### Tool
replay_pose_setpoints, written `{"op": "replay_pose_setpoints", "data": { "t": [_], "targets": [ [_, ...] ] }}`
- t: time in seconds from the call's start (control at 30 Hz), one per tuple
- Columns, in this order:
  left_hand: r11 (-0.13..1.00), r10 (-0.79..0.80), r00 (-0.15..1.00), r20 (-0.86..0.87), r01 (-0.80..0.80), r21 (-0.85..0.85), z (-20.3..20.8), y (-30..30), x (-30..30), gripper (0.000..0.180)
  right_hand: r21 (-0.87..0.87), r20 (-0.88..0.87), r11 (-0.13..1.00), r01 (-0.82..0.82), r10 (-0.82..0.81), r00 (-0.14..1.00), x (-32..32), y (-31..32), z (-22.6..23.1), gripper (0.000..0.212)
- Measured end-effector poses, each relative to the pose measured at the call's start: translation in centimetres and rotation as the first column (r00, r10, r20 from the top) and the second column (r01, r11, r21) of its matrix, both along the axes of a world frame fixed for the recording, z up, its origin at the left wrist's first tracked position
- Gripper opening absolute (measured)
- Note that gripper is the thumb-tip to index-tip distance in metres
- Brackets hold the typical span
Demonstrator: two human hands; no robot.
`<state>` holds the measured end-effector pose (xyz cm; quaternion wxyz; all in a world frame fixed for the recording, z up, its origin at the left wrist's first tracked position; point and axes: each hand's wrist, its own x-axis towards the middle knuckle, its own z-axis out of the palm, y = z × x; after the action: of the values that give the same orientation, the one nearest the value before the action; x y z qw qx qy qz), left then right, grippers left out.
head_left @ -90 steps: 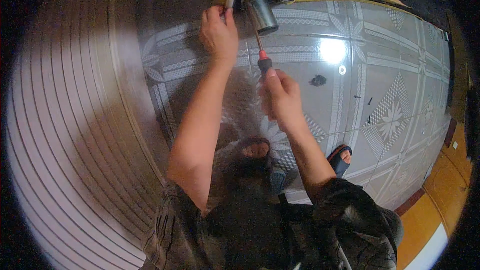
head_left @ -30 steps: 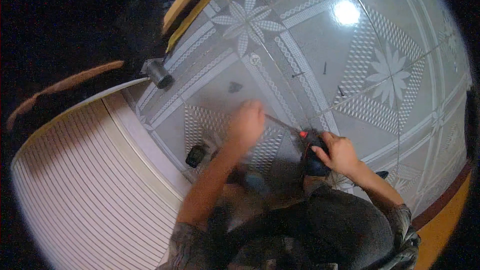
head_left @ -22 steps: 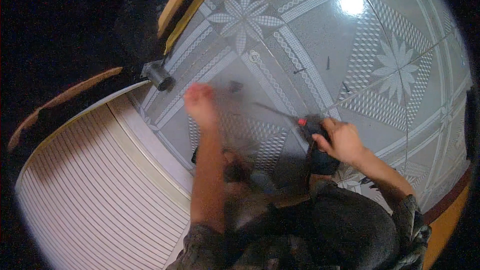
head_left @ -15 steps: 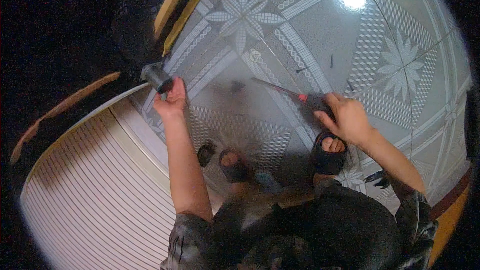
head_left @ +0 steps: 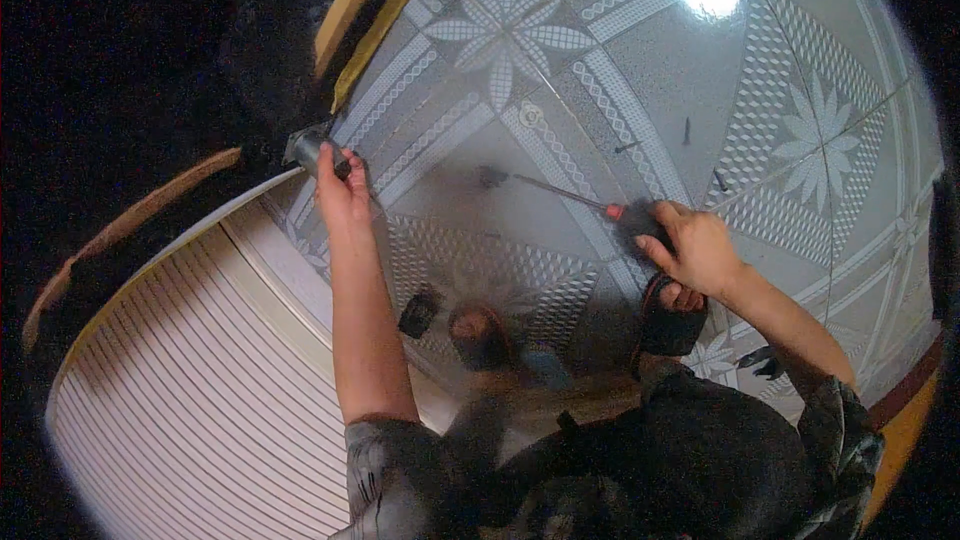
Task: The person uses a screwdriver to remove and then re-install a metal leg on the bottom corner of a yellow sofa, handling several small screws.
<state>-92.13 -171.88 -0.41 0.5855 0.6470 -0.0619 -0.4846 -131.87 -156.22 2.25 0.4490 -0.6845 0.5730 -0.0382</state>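
My left hand [head_left: 345, 185] is closed around a short grey cylinder with a square plate [head_left: 310, 145], which looks like a furniture leg. Its plate end sits against the edge of a dark panel, and my fingers hide part of the cylinder. In my right hand [head_left: 695, 245] is a screwdriver [head_left: 570, 192] with a dark handle and a red collar. Its shaft points left, the tip just above the floor near a small dark piece [head_left: 493, 176]. Several dark screws [head_left: 686, 131] lie on the tiles beyond my right hand.
Patterned grey tiles [head_left: 640, 50] cover the floor. A striped pale panel [head_left: 200, 370] stands at the lower left, with a yellowish board edge [head_left: 350, 15] above. A small black block [head_left: 418, 315] lies by my sandalled feet [head_left: 480, 335].
My left fingers have closed around the cylinder, where before the hand was opened beneath it. My right hand still holds the screwdriver, its tip now slightly lower in view.
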Motion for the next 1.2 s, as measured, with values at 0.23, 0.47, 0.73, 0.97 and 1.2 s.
{"op": "replay_pose_setpoints", "data": {
  "t": [0.23,0.47,0.73,0.97,1.2],
  "targets": [
    [0.998,0.038,0.999,0.025,-0.04,0.046,-0.6,0.1,0.5,0.024,-0.017,-0.008,1.0,-0.012,0.012,1.0,-0.6,0.2,-0.4,0.033],
    [0.999,-0.024,1.0,-0.006,0.024,0.029,-0.3,0.3,1.8,0.025,0.023,0.064,0.996,0.089,-0.09,0.994,-0.9,0.8,0.0,0.031],
    [0.964,-0.264,0.842,0.47,0.223,0.141,-0.9,7.2,-5.0,0.029,0.058,0.111,0.905,0.421,-0.425,0.898,-3.3,6.1,1.2,0.032],
    [0.321,-0.525,-0.215,0.824,0.846,0.425,0.3,10.7,-24.9,0.025,-0.032,0.028,0.754,0.657,-0.656,0.754,-4.2,10.1,3.1,0.025],
    [0.331,-0.716,-0.139,0.685,0.796,0.507,-0.8,10.5,-26.8,0.02,-0.093,0.061,0.657,0.748,-0.746,0.663,-4.8,12.1,2.8,0.026]
  ]
}}
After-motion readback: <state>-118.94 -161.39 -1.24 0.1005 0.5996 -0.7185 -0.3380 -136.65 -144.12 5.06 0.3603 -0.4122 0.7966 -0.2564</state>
